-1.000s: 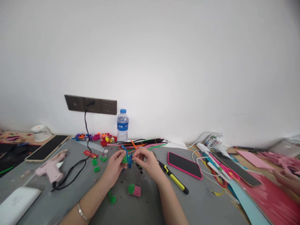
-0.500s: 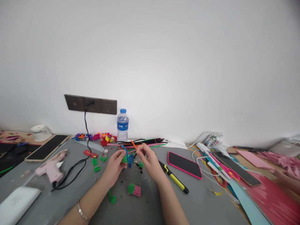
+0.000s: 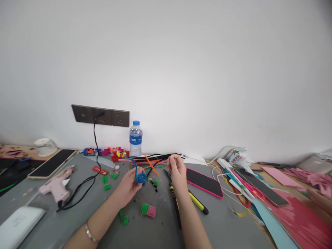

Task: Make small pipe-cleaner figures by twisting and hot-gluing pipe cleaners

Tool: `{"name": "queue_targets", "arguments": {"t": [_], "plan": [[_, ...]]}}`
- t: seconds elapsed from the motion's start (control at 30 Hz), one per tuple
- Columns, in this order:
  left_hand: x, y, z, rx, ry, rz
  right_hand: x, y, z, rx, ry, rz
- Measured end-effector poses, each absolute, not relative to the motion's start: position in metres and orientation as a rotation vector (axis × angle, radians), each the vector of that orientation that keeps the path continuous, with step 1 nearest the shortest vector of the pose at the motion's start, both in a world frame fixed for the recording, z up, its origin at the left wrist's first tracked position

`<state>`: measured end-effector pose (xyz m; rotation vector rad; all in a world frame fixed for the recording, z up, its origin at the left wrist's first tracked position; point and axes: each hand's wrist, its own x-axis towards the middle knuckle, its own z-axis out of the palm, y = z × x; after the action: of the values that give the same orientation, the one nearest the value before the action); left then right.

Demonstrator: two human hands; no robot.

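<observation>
My left hand (image 3: 131, 185) is closed around a coiled blue pipe cleaner (image 3: 140, 178), whose loose end curves upward. My right hand (image 3: 177, 171) is raised to the right, apart from it, fingers curled together. Whatever these fingers may hold is hidden. Under the right wrist lies a dark pointed tool with black-and-yellow handles (image 3: 175, 204). Between the hands are an orange pipe cleaner (image 3: 151, 166) and small black bits (image 3: 155, 187). Nearer to me lie a green-and-pink wound piece (image 3: 148, 210) and a green curled pipe cleaner (image 3: 124, 220).
A water bottle (image 3: 136, 139) stands by the wall, beside a bundle of pipe cleaners (image 3: 166, 159). At left are a pink glue gun (image 3: 55, 186) and its black cord. A pink-edged phone (image 3: 204, 182), a yellow cutter (image 3: 198, 202) and pink scissors (image 3: 250, 186) lie right. Another person's hand (image 3: 319, 200) shows far right.
My right hand has moved right, away from the blue coil. The orange pipe cleaner now shows fully behind the hands. The blue coil has turned to face me in my left hand.
</observation>
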<state>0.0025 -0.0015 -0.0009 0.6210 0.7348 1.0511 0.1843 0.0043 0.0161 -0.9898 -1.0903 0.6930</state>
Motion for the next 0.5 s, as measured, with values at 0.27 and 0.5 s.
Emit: {"name": "queue_targets", "arguments": {"t": [0.27,0.5], "plan": [[0.007,-0.006,-0.002,0.77,0.826,0.92,0.171,-0.003,0.021,-0.905,-1.314,1.05],[0.008,-0.011,0.006,0.866,0.827,0.898,0.156,-0.011,0.021,-0.797,-1.427,1.321]]}}
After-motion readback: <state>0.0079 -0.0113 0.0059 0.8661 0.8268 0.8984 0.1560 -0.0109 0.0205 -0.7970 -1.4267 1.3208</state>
